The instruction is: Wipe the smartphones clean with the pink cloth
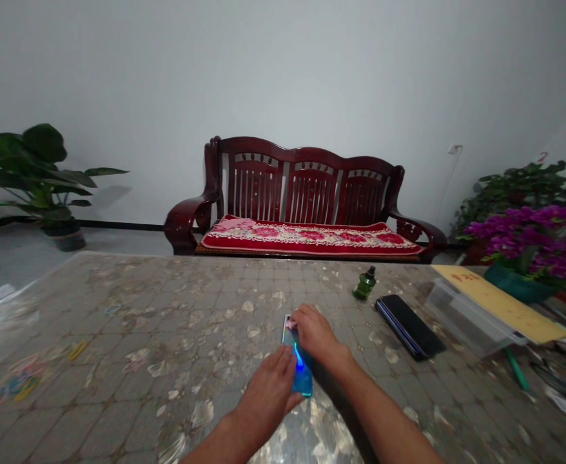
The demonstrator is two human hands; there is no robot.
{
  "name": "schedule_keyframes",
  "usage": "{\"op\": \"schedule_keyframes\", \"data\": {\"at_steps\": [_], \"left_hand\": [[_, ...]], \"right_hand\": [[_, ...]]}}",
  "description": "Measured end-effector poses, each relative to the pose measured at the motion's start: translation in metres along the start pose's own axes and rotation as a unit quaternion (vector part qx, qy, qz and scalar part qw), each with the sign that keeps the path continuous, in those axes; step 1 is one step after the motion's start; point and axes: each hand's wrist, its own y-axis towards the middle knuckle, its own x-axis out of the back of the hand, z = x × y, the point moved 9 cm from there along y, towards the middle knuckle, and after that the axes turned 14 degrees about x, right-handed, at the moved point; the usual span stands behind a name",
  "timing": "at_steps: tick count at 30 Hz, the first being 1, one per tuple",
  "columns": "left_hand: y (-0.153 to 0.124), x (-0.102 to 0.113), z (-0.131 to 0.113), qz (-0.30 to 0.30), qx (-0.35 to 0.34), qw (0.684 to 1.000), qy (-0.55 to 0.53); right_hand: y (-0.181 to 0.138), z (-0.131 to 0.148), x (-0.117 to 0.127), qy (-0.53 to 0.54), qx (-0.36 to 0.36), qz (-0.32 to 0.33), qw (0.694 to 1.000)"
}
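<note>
A smartphone (303, 377) with a glossy blue back lies back-up on the table in front of me, reflecting a bright blue light. My left hand (273, 380) grips its lower left side, the fingers lying over the edge and the thumb near its bottom end. Bent over the phone's top end is my right hand (312, 330), its fingers closed on a small pale pink cloth (291, 324) pressed against the back near the camera corner. Most of that cloth is hidden under the fingers.
Right of my hands stand a green bottle (364, 283) with a black top, a dark wallet-like case (409, 327) and a clear plastic box (471, 316) under a yellow envelope (500, 303). Purple flowers (534, 241) are beyond. Colored bands (24, 380) lie left; a wooden bench (312, 187) stands behind the table.
</note>
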Motion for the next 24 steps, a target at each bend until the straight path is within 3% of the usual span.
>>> {"op": "schedule_keyframes", "data": {"at_steps": [3,9,17,24], "left_hand": [[0.000,-0.001,0.002,-0.003,0.000,1.000,-0.009],[0.000,0.000,0.001,-0.009,0.000,1.000,-0.007],[-0.002,0.004,0.000,0.009,0.010,1.000,-0.011],[-0.002,0.004,0.001,0.001,0.006,1.000,-0.016]], "right_hand": [[0.000,-0.007,0.002,-0.006,-0.026,0.000,1.000],[-0.015,0.007,0.001,0.025,0.037,-0.002,0.999],[-0.004,-0.019,0.005,0.010,-0.029,-0.011,0.999],[-0.027,0.000,0.004,0.042,0.039,-0.005,0.998]]}}
